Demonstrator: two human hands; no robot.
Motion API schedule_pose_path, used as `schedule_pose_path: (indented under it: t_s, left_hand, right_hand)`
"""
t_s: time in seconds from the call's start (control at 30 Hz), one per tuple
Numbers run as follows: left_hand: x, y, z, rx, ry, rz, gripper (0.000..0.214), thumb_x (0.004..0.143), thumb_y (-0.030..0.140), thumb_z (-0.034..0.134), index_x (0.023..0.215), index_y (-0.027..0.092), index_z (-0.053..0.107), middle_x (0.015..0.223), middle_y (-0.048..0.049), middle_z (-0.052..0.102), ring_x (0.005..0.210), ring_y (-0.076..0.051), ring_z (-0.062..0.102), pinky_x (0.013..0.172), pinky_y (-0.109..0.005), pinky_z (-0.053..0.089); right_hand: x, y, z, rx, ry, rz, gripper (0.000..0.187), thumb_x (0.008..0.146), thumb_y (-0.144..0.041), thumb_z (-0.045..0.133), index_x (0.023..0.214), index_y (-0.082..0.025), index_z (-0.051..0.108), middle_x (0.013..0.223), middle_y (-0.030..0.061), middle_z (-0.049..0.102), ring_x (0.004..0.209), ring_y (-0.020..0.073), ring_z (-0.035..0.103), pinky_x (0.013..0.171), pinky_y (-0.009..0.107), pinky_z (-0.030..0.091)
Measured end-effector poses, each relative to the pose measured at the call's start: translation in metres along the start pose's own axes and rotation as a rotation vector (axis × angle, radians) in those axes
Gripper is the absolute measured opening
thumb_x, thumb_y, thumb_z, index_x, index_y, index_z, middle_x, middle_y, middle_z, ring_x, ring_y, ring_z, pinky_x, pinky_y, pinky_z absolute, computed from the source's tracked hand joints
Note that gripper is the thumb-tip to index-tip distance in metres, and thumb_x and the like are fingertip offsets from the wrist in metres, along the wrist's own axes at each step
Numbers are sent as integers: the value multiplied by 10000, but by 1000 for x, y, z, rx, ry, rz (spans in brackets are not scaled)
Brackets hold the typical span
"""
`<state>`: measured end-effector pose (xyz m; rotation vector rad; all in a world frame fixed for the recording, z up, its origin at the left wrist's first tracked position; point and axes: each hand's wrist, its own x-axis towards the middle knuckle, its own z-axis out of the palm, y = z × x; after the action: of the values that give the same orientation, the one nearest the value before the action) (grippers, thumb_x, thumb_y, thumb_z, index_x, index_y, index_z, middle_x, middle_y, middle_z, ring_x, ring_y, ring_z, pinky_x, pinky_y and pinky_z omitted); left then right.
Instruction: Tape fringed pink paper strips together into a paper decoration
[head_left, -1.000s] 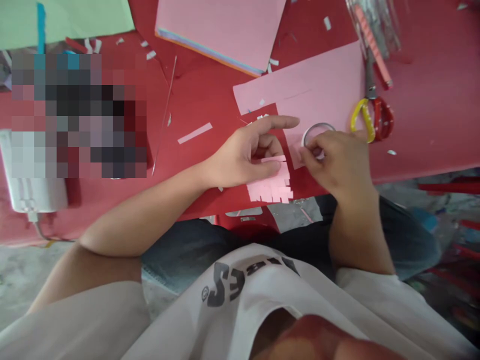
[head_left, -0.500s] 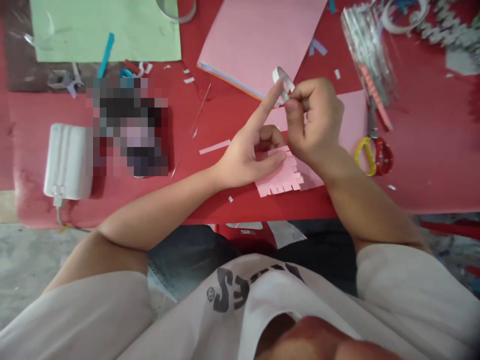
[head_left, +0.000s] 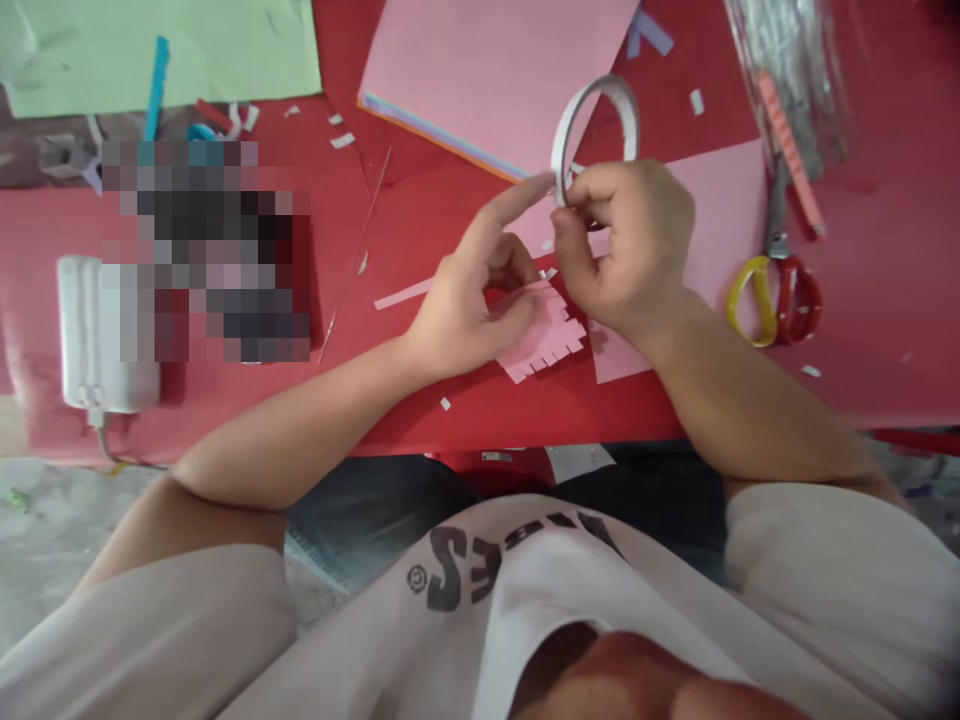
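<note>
My left hand [head_left: 480,290] pinches a small pink paper piece [head_left: 546,335] between thumb and bent fingers. Short slits are cut along the paper's edges, leaving square tabs. The left index finger reaches out and touches the side of a white roll of tape [head_left: 631,110]. That roll stands upright in the grasp of my right hand [head_left: 637,235], held between thumb and curled fingers. Beneath the hands lies a larger pink sheet [head_left: 724,190], partly covered by the right hand.
A stack of coloured paper [head_left: 495,70] lies ahead. Scissors [head_left: 776,300] with yellow and red handles rest at right, near a pink-handled tool [head_left: 791,150]. At left are a white power bank [head_left: 79,330] and a green sheet [head_left: 187,60]. Paper scraps dot the red table [head_left: 360,400].
The tape roll has turned in my right hand, showing its full ring now. My left hand keeps the pink paper piece, index finger still at the roll. The view has shifted slightly.
</note>
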<state>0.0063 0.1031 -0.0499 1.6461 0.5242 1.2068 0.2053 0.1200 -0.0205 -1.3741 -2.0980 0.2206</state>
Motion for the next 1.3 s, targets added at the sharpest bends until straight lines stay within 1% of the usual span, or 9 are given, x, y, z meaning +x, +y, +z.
schedule_pose_path:
  t_s: [0.13, 0.23, 0.37, 0.53, 0.8, 0.93, 1.03, 1.17, 1.3]
  left_hand:
    - [4, -2, 0, 27, 103, 37, 562, 947, 403, 716, 1447, 244, 514, 1042, -44, 624, 732, -82, 574, 622, -226, 489]
    - [7, 0, 0, -35, 93, 72, 741, 931, 377, 728, 1581, 254, 394, 1272, -95, 594, 711, -50, 554, 565, -196, 447]
    - [4, 2, -1, -80, -100, -59, 930, 921, 264, 677, 1711, 246, 186, 962, -22, 623, 682, -80, 545, 589, -222, 477]
    - [-1, 4, -3, 52, -142, -92, 964, 906, 228, 652, 1728, 200, 149, 829, 6, 597, 745, -131, 550, 648, -280, 499]
    - [-1, 6, -2, 72, -86, -87, 805, 891, 228, 668, 1644, 218, 385, 835, 7, 556, 730, -123, 545, 675, -271, 544]
    - [3, 4, -4, 41, -25, -93, 621, 913, 328, 737, 1491, 238, 531, 1141, -70, 667, 749, -103, 553, 609, -253, 481]
    - [6, 3, -7, 9, 8, -101, 494, 923, 426, 775, 1358, 260, 609, 1317, -81, 641, 734, -83, 548, 545, -237, 418]
    - [6, 6, -9, -139, 7, -269, 415, 888, 383, 831, 1247, 279, 650, 1092, -36, 628, 729, -77, 532, 579, -218, 428]
    - [5, 10, -7, -239, -7, -303, 392, 885, 383, 833, 1198, 284, 620, 982, -14, 578, 732, -78, 515, 595, -218, 426]
  right_hand:
    - [-2, 3, -4, -14, 57, -36, 293, 1077, -489, 394, 1084, -279, 597, 796, 26, 667, 811, 242, 673, 935, 485, 510]
    - [-3, 2, -6, -49, 110, -93, 259, 1077, -457, 399, 1072, -277, 584, 765, 17, 651, 756, 228, 646, 902, 480, 516]
    - [-2, 0, -6, -50, 107, -107, 265, 1077, -467, 395, 1031, -278, 575, 766, 24, 667, 713, 218, 631, 892, 482, 519]
    - [-2, -4, -8, -38, 131, -111, 221, 1076, -438, 411, 1010, -286, 558, 785, 21, 695, 710, 218, 642, 862, 474, 501]
    - [-1, -1, -10, -41, 131, -104, 157, 1068, -386, 432, 1025, -299, 555, 782, 5, 717, 712, 214, 633, 852, 465, 503]
    - [1, 0, -8, 37, 107, -92, 150, 1058, -402, 463, 994, -302, 554, 793, 2, 712, 723, 213, 618, 846, 453, 493]
    - [1, -2, -7, 206, 55, -29, 115, 1032, -391, 527, 965, -299, 547, 855, -5, 717, 747, 203, 625, 841, 436, 484]
    - [-1, -4, -4, 447, -24, 49, 141, 1024, -431, 563, 974, -305, 524, 739, -45, 645, 643, 164, 624, 684, 371, 478]
    - [-3, -6, 0, 628, -107, 102, 243, 1017, -548, 564, 1001, -310, 523, 775, -34, 652, 658, 169, 654, 618, 350, 497]
